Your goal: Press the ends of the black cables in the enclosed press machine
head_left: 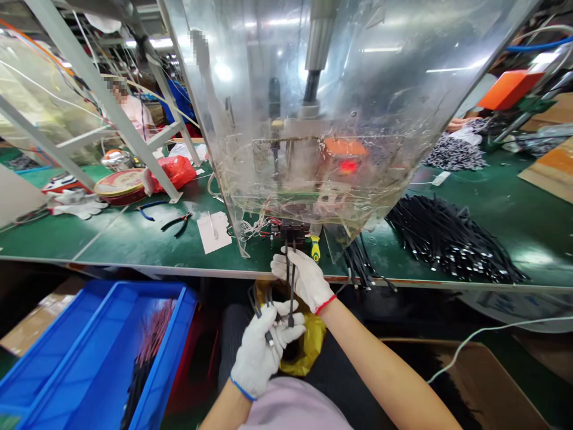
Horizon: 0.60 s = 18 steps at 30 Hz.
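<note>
Right gloved hand (301,279) grips a black cable (292,295) closed, long axis vertical, nearer the acrylic-shielded press (311,83); left gloved hand (262,352) pinches black cable ends (268,337) lower down.

We find harsh white glare from the ceiling lights (161,43) streaking across the clear plastic guard (340,77) at upper center. Edges bow with wide-angle distortion, shadow darkens beneath the green bench (111,239) at lower left, yet the gloved left hand (264,352) looks sharp.
</note>
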Available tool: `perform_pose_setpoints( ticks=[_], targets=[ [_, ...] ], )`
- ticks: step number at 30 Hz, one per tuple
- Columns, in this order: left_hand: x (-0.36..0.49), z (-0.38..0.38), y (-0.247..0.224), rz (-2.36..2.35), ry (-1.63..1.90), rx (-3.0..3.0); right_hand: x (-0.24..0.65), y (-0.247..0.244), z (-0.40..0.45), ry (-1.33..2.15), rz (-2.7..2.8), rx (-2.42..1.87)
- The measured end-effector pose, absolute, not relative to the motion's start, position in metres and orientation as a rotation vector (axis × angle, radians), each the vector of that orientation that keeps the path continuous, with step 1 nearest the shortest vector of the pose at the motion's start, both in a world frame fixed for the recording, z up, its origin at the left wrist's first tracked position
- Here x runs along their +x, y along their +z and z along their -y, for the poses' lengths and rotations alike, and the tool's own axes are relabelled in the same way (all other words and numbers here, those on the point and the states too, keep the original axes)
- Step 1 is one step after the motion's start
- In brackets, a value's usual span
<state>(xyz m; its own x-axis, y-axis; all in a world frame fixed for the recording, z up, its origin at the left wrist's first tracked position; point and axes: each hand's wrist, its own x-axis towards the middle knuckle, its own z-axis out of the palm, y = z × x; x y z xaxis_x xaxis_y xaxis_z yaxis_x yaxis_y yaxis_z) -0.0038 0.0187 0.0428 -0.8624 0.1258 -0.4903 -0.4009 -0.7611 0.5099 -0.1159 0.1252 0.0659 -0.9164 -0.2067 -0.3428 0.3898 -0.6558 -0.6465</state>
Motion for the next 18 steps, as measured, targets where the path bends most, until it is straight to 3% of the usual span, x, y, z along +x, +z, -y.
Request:
perform_pose_setpoints(
  ticks=[5, 11, 18],
  targets=[
    [-0.008, -0.011, 0.027, -1.373, 2.766, -0.741, -0.114, 0.073, -0.128, -2.544, -1.090, 0.357],
    [-0.004, -0.012, 0.035, -0.884, 2.575, -0.424, -0.119, 0.076, -0.123, -2.559, -1.090, 0.370],
    [0.000, -0.020, 0.052, -0.860, 2.616, -0.502, -0.103, 0.070, -0.132, -2.256, -1.331, 0.358]
  ],
)
